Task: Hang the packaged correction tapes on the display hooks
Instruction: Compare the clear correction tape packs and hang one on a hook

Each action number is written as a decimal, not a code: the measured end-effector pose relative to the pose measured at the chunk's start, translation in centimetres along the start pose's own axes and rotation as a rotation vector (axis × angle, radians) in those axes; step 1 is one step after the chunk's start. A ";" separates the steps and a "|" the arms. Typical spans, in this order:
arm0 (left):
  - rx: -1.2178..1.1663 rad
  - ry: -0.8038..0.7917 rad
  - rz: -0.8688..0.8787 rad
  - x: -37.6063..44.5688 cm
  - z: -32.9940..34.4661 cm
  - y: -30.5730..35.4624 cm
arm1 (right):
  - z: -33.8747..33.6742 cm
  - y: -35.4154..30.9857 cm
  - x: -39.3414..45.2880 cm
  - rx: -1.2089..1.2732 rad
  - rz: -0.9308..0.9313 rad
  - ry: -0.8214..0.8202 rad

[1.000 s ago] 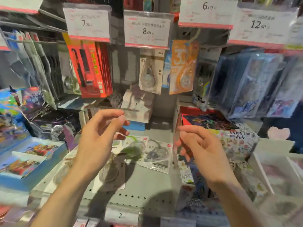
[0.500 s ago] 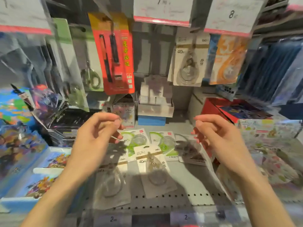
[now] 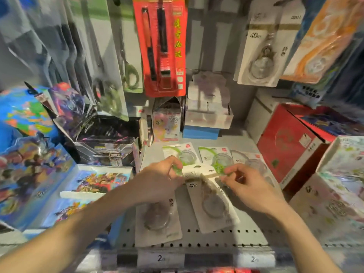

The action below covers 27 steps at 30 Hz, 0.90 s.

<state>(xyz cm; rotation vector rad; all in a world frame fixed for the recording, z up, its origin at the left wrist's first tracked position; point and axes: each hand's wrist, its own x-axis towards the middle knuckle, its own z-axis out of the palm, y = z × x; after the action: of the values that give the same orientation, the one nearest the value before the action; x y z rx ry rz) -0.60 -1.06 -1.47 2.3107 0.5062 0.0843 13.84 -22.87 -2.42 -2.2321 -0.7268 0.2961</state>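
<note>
A white correction tape package (image 3: 214, 205) marked 40m lies tilted on the grey perforated shelf (image 3: 252, 227). My left hand (image 3: 157, 180) pinches its top left corner and my right hand (image 3: 250, 190) pinches its top right corner. A second white package (image 3: 157, 223) lies flat beside it, partly under my left wrist. Behind my fingers lie two green-marked packages (image 3: 184, 154) (image 3: 217, 158) and a third one (image 3: 248, 160), partly hidden. Up on the right, a matching white 40m package (image 3: 260, 50) hangs on a display hook, next to an orange one (image 3: 319, 42).
A red pen pack (image 3: 161, 46) and packaged scissors (image 3: 128, 71) hang above the shelf. A red box (image 3: 285, 142) and patterned boxes stand at the right, colourful card boxes (image 3: 35, 174) at the left. Small boxes (image 3: 206, 119) sit at the back. Price labels (image 3: 160, 258) line the shelf's front edge.
Both hands dropped from mid-air to the shelf and closed on the top of the white 40m package. The view tilted down and moved closer.
</note>
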 end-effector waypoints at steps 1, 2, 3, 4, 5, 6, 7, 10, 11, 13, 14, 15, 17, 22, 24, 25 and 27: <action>0.070 -0.018 0.011 0.3 0.3 0.0 | 0.3 0.4 0.0 -0.023 0.008 -0.026; 0.129 -0.035 0.030 0.6 0.6 0.0 | 0.7 0.7 0.1 -0.031 0.015 -0.048; 0.163 -0.052 0.037 0.8 0.8 0.1 | 1.0 0.9 0.1 -0.020 0.026 -0.069; 0.166 -0.067 0.034 1.1 1.1 0.1 | 1.3 1.1 0.1 0.007 0.040 -0.082; 0.155 -0.082 0.026 1.4 1.2 0.2 | 1.4 1.2 0.3 0.028 0.056 -0.083; 0.144 -0.091 0.026 1.6 1.4 0.2 | 1.6 1.4 0.4 0.051 0.074 -0.073; 0.130 -0.099 0.025 1.8 1.5 0.2 | 1.7 1.5 0.5 0.085 0.095 -0.068; 0.056 -0.096 0.042 2.2 1.8 0.2 | 2.1 1.8 0.7 0.231 0.127 -0.092; 0.023 -0.081 0.043 2.3 1.8 0.1 | 2.1 1.7 0.6 0.311 0.132 -0.111; -0.033 -0.022 0.058 2.3 1.7 0.0 | 2.0 1.6 0.4 0.522 0.156 -0.120; -0.066 0.021 0.072 2.3 1.6 0.0 | 1.8 1.4 0.4 0.605 0.165 -0.113; -0.122 0.064 0.078 2.3 1.4 0.2 | 1.6 1.1 0.4 0.660 0.169 -0.114; -0.294 0.119 0.061 2.2 0.8 0.8 | 1.2 0.1 0.4 0.738 0.162 -0.118; -0.522 0.007 0.057 1.3 -0.7 1.8 | 1.1 -2.6 0.8 0.839 0.072 -0.026; -0.524 0.003 0.054 0.3 -0.9 2.2 | 1.5 -3.8 1.2 0.862 0.067 0.011; -0.572 0.023 0.035 -0.1 -1.1 2.3 | 1.8 -4.5 1.4 0.883 0.070 0.038; -0.723 0.036 -0.003 -0.8 -1.4 2.3 | 2.6 -6.0 1.5 0.949 0.068 0.064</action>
<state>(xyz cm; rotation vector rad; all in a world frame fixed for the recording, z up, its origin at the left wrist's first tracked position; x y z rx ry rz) -0.87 -1.85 1.23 1.6023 0.4086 0.2621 11.52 -17.14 0.21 -1.3520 -0.3503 0.4785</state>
